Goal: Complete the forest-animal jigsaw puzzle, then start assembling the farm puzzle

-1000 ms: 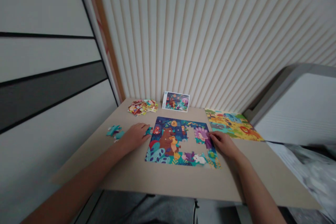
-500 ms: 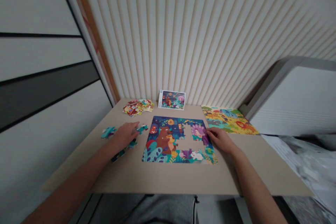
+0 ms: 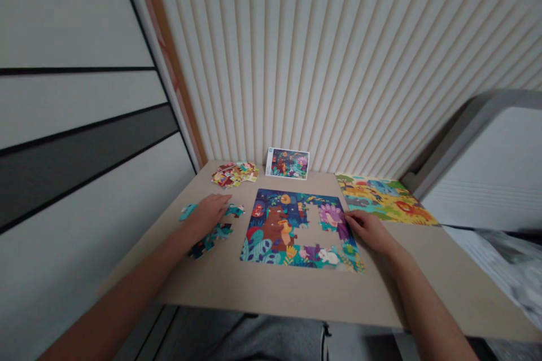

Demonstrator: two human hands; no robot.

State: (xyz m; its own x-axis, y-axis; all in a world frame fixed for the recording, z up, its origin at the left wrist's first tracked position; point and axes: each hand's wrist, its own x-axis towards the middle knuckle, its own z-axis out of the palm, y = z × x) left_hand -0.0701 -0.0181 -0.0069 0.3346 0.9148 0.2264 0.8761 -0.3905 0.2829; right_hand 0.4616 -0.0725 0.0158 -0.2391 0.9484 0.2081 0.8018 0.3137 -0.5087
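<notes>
A partly assembled jigsaw puzzle (image 3: 276,225) lies flat on the table, showing a bear and other animals in a night forest. A gap through its middle and upper right bares the tabletop. My right hand (image 3: 370,230) is at the puzzle's right border, thumb and index finger drawn together on its edge by the purple part. Over on the left, my left hand (image 3: 210,213) hovers above loose teal and dark puzzle pieces (image 3: 212,240), fingers stretched forward and no piece visible in them. Another loose piece (image 3: 235,210) lies just right of its fingertips.
Behind the puzzle a reference picture card (image 3: 288,163) leans upright against the pleated wall. A heap of red and yellow pieces (image 3: 234,174) lies at the back left. At the back right is a yellow animal puzzle (image 3: 387,200). The table's (image 3: 271,296) front edge is near my lap.
The view has swung a little left, so everything sits farther right. My left hand has drawn back slightly, uncovering more of the loose pieces. My right hand stays at the puzzle's edge.
</notes>
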